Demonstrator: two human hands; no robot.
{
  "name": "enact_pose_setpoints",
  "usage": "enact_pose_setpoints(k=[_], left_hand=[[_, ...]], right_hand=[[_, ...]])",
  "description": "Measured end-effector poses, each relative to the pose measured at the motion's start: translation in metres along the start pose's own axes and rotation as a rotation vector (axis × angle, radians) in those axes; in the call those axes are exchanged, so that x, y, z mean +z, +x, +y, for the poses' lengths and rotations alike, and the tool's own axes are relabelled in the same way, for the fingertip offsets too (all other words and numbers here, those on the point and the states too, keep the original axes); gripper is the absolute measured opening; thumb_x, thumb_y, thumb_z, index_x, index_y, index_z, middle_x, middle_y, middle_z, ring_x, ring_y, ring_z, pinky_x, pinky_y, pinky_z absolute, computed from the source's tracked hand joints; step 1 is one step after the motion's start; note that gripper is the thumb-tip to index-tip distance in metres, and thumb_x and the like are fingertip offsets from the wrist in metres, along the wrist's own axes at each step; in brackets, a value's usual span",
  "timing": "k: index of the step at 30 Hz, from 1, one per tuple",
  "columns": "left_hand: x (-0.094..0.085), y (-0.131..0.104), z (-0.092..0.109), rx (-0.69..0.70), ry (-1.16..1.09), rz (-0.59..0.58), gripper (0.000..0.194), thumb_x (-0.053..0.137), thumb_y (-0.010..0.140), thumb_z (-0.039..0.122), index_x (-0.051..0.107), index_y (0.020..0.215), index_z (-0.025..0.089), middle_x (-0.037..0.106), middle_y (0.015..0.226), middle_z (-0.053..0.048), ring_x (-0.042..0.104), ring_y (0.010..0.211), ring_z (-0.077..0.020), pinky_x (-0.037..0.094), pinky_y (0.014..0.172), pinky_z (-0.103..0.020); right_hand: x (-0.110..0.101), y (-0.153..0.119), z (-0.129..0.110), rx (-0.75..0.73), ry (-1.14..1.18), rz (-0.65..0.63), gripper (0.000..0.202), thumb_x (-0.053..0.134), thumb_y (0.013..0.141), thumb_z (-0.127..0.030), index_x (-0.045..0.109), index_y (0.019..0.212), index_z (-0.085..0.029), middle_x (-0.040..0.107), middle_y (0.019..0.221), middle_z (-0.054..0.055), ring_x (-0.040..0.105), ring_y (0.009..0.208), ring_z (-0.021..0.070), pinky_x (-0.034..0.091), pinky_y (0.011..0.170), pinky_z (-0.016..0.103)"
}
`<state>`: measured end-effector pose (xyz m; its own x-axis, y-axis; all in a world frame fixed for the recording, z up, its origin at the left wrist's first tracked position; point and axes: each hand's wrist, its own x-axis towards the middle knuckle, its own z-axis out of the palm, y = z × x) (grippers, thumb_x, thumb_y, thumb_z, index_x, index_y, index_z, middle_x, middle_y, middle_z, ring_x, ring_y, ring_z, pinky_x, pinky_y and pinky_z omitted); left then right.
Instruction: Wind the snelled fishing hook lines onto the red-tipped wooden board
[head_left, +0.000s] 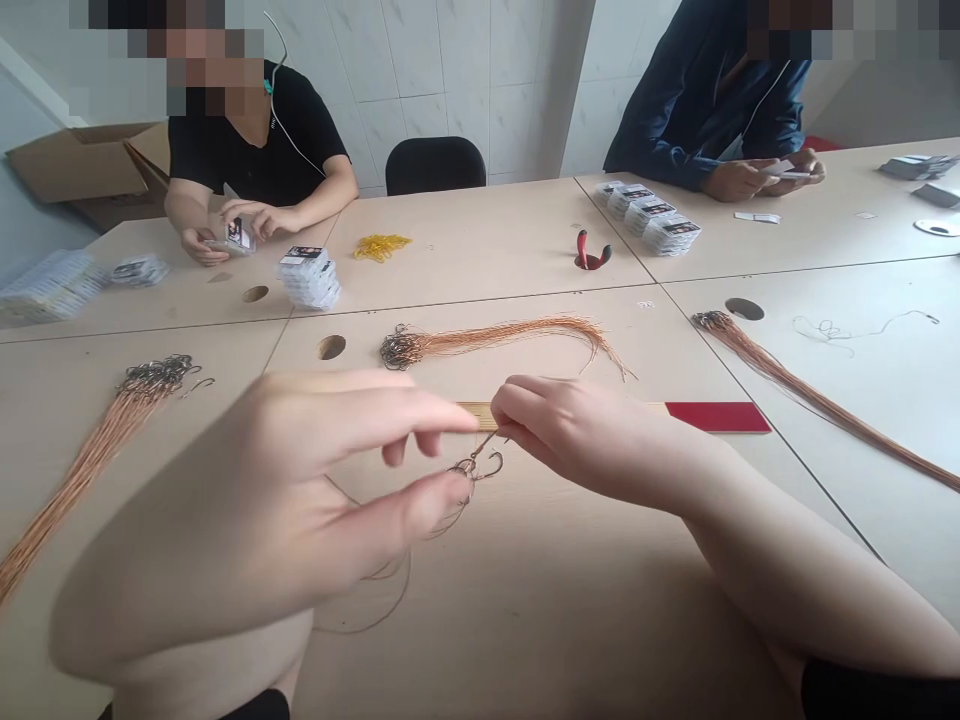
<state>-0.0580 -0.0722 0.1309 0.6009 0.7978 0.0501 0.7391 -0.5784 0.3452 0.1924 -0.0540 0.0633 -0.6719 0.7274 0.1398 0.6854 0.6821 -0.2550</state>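
Observation:
My left hand (315,480) has its thumb and index finger apart, the thumb tip beside a small dark fishing hook (493,464). Thin fishing line (394,612) loops from the hook area down behind that hand to the table. My right hand (577,430) is closed, its fingertips pinching a short brown length of line just above the hook. What lies inside those fingers is hidden. Beneath both hands lies a flat ruler-like strip (718,417) with a red end. Just beyond is a bundle of copper-coloured lines (510,333) with dark hooks at its left end.
More hook bundles lie at left (112,455) and right (810,385). Farther off are stacked clear boxes (309,280), yellow pieces (381,246) and red-handled pliers (583,246) in a table hole. Two people sit opposite, handling small items. A loose line (862,330) lies at right.

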Motion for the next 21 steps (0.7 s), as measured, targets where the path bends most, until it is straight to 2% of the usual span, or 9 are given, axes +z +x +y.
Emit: enact_pose_setpoints(k=[1,3,5,9,12,18,21], left_hand=[[0.001,0.017,0.009,0.03,0.025,0.037,0.026,0.055,0.08,0.039,0.061,0.104,0.032,0.066,0.082,0.003,0.058,0.071,-0.0148,0.045,0.064,-0.025],[0.007,0.039,0.02,0.023,0.047,-0.029,0.023,0.052,0.082,0.038,0.063,0.099,0.028,0.066,0.083,0.001,0.058,0.073,-0.0163,0.044,0.063,-0.026],[0.019,0.049,0.021,0.025,0.055,-0.09,0.02,0.052,0.082,0.037,0.064,0.092,0.024,0.065,0.079,-0.001,0.058,0.071,-0.0166,0.042,0.061,-0.026],[0.039,0.054,0.014,0.022,0.064,-0.213,0.019,0.053,0.082,0.036,0.061,0.08,0.019,0.061,0.07,-0.001,0.055,0.06,-0.0147,0.035,0.052,-0.025],[0.042,0.057,0.015,0.032,0.035,-0.242,0.019,0.055,0.081,0.038,0.058,0.077,0.019,0.06,0.068,0.0,0.053,0.057,-0.0134,0.031,0.049,-0.025],[0.041,0.059,0.022,0.089,-0.027,-0.166,0.021,0.048,0.087,0.028,0.056,0.07,0.018,0.057,0.065,0.001,0.052,0.058,-0.0119,0.034,0.052,-0.026],[0.041,0.059,0.023,0.111,-0.06,-0.124,0.023,0.046,0.087,0.025,0.057,0.068,0.018,0.056,0.062,0.001,0.051,0.057,-0.0116,0.035,0.053,-0.026]], right_hand=[[0.0,-0.001,0.0,0.003,0.0,-0.014,0.009,0.04,0.091,-0.016,0.046,0.085,-0.017,0.05,0.075,0.0,0.038,0.055,0.0079,0.025,0.05,0.022],[0.002,-0.001,0.0,0.004,0.002,-0.036,0.009,0.041,0.089,-0.013,0.048,0.084,-0.017,0.051,0.075,0.0,0.039,0.056,0.0078,0.024,0.05,0.022],[0.002,-0.001,0.0,-0.008,0.007,-0.041,0.011,0.041,0.088,-0.011,0.05,0.085,-0.017,0.052,0.075,0.0,0.039,0.056,0.0077,0.023,0.049,0.022],[-0.002,-0.002,-0.003,-0.025,0.033,-0.005,0.018,0.043,0.086,-0.008,0.054,0.094,-0.02,0.052,0.074,-0.001,0.041,0.057,0.0075,0.022,0.048,0.022],[-0.007,-0.005,-0.004,-0.031,0.07,0.034,0.022,0.044,0.085,-0.008,0.055,0.098,-0.022,0.052,0.075,-0.002,0.042,0.058,0.0079,0.024,0.049,0.022],[-0.013,-0.009,-0.005,-0.024,0.08,0.044,0.02,0.039,0.09,-0.015,0.058,0.087,-0.02,0.053,0.07,0.001,0.045,0.06,0.0097,0.031,0.055,0.023],[-0.02,-0.008,-0.009,-0.024,0.089,0.083,0.023,0.038,0.092,-0.02,0.06,0.088,-0.02,0.055,0.071,0.002,0.049,0.063,0.0108,0.035,0.057,0.023]])
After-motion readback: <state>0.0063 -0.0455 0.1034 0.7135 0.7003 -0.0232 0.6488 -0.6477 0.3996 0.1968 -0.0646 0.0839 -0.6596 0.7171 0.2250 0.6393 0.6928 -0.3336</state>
